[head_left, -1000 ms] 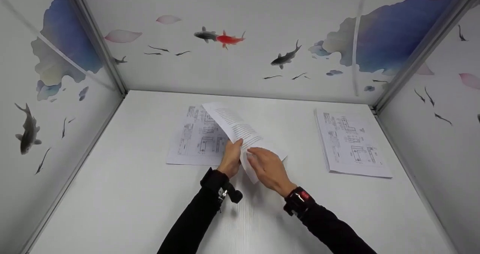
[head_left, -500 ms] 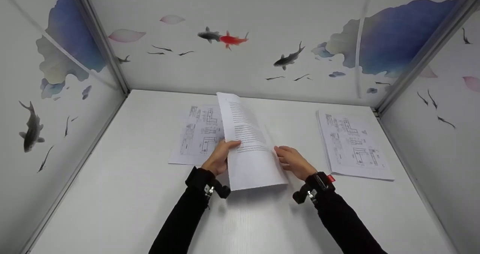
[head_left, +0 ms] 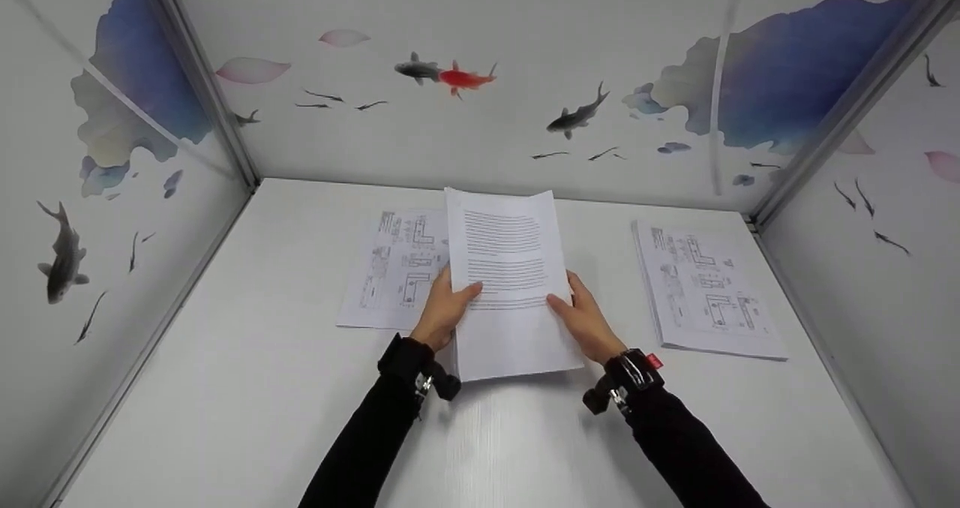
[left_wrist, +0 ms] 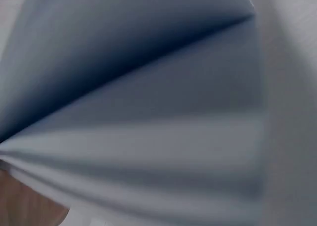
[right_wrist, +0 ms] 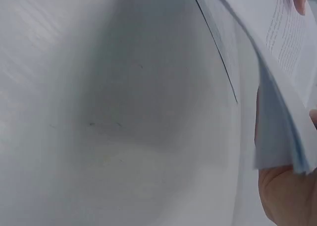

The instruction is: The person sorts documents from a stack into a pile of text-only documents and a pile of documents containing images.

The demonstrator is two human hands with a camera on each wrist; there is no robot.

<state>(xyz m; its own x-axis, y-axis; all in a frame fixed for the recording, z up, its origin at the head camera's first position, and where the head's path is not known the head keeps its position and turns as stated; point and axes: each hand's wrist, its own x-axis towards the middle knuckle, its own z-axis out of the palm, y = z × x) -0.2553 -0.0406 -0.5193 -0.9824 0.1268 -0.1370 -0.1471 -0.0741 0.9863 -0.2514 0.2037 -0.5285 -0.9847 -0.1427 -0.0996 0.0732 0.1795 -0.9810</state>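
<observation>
A sheaf of printed paper point(head_left: 510, 335) is held up over the middle of the table, its text page facing me. My left hand point(head_left: 442, 309) grips its left edge with the thumb on the front page. On the opposite edge my right hand point(head_left: 590, 319) holds it likewise, thumb in front and fingers hidden behind. In the left wrist view the sheets point(left_wrist: 148, 151) fan apart, filling most of the picture. From the right wrist the sheaf's bent lower edge point(right_wrist: 277, 107) shows, with a hand point(right_wrist: 292, 196) behind it.
Left of and partly behind the sheaf, a drawing sheet point(head_left: 390, 283) lies on the white table point(head_left: 300, 418). At right lies a stack of drawing sheets point(head_left: 705, 290). White panels point(head_left: 480, 148) with painted fish enclose the table on the back and both sides.
The sheaf, first folded over and slanted in my left hand, has straightened and turned its text page toward me. My right hand has moved right and now grips the right edge.
</observation>
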